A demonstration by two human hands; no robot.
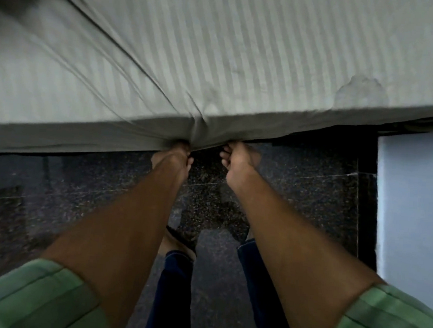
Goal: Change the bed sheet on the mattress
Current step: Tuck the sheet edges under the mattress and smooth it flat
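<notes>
Hands down at the bed's near edge, both of them, middle of the frame. Left hand point(176, 154) has its fingers curled tight round a bunch of the bed sheet point(242, 51), right where the cloth hangs over the side, and long creases run from that grip up to the upper left of the frame. Right hand point(238, 158) sits just beside it, fingers curled at the sheet's hem; whether they actually pinch the cloth I cannot tell, the hem hides the tips. The striped grey-green sheet covers the whole top of the mattress point(59, 139), which fills the upper half of the frame, draped over its near side. Green sleeves point(37, 297) rolled up in the lower corners, dark trousers point(175, 288) between the arms, speckled dark floor point(310, 195) below, a pale wall point(416, 201) at the right edge
</notes>
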